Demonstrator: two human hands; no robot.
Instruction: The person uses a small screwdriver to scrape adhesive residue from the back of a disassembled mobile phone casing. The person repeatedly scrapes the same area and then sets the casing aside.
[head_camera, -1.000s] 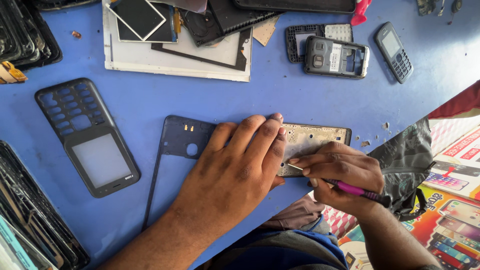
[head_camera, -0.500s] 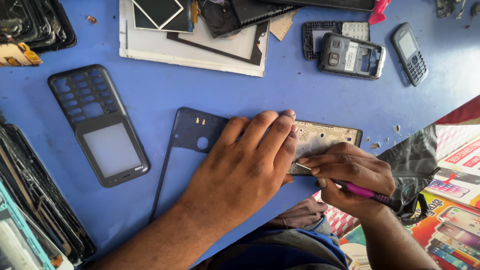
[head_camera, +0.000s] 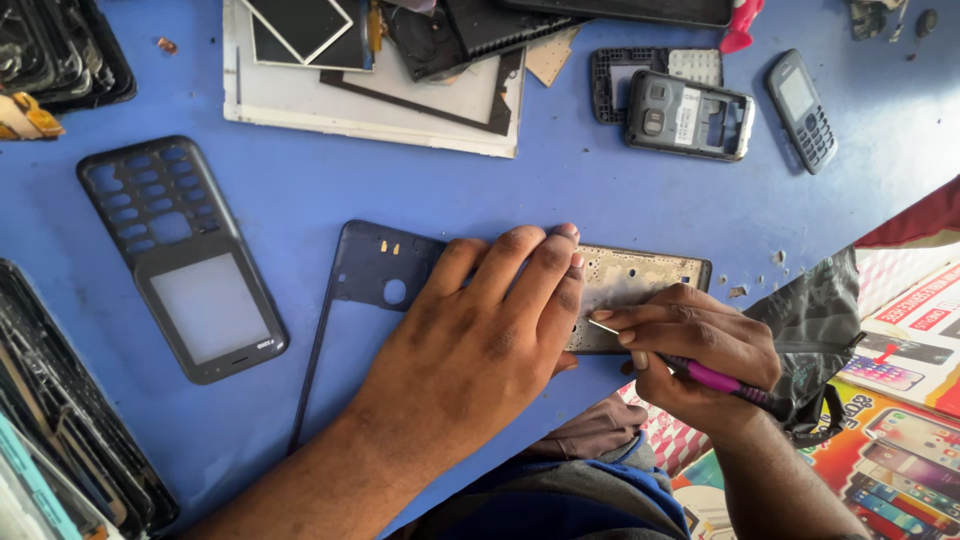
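We see the phone frame (head_camera: 640, 285) lying flat near the front edge of the blue table (head_camera: 560, 195), a thin metal plate with small holes and a dull, pitted face. Its left part is hidden under our left hand (head_camera: 490, 330), which lies spread and flat on it, fingers straight and close together, pressing down and gripping nothing. Our right hand (head_camera: 700, 345) rests just beside, at the frame's lower right, fingers curled tight around a pink tool (head_camera: 725, 378) whose thin metal tip touches the frame's lower edge.

Poking out to the left from under the left hand is a dark blue back cover (head_camera: 375, 270), smooth plastic with a round hole and thin side rails. Well to its left lies a black keypad cover (head_camera: 185, 260) with a grid of key holes and a pale screen window. Beyond the frame, near the far side, sit an opened grey phone (head_camera: 690, 115) and a small button phone (head_camera: 803, 110), and a white panel (head_camera: 330, 110) carries dark flat parts.

A broad strip of bare table lies between the hands and those far things. At the right, a black bag (head_camera: 815, 320) crowds the table edge close to the right hand.
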